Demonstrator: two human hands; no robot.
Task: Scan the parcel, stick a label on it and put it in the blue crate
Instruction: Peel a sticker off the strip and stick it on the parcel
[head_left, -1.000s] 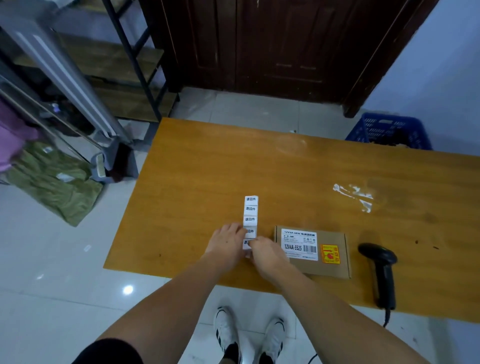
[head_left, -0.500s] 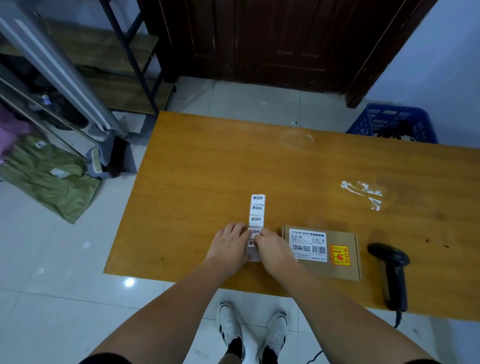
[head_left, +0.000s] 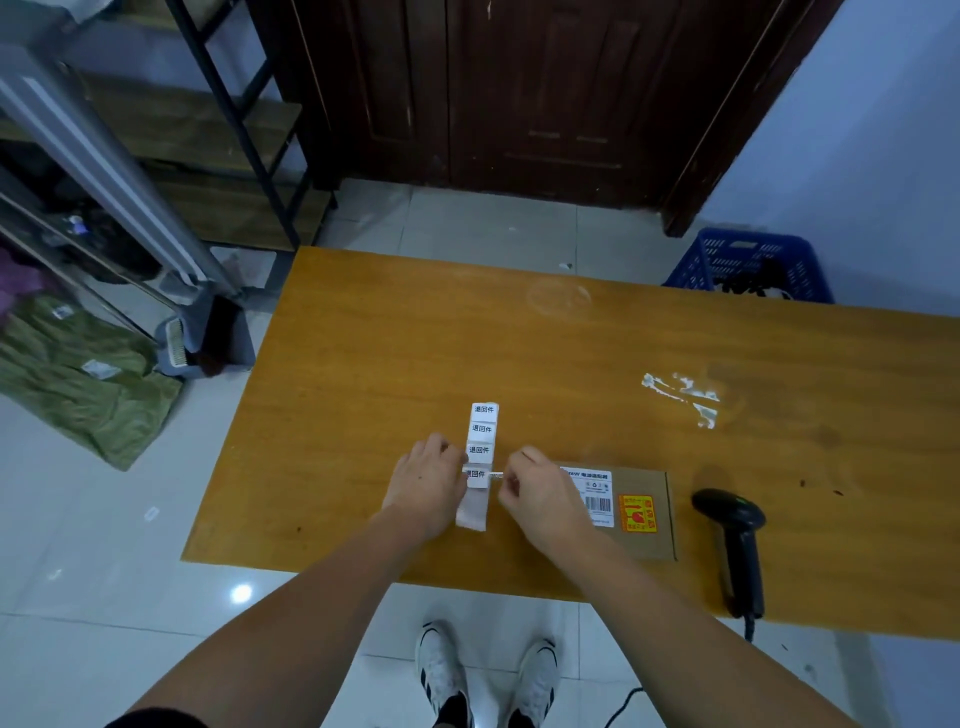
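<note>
parcel (head_left: 636, 514) partly behind right hand (head_left: 545, 499), scanner cable (head_left: 623, 706) cut off

White sticker strip (head_left: 481, 439) says 退回件 on every label; flat brown cardboard parcel's (head_left: 647, 512) white label is mostly unreadable.

On the orange-brown wooden table (head_left: 415, 332) before me lie a strip of white labels (head_left: 481, 441), a flat cardboard parcel (head_left: 644, 514) just right of it, a black scanner (head_left: 735, 540) farther right, and white tape scraps (head_left: 680, 395) beyond.

parcel packing room | scanner (head_left: 730, 540) | label strip (head_left: 480, 441) | blue crate (head_left: 748, 267)
</note>
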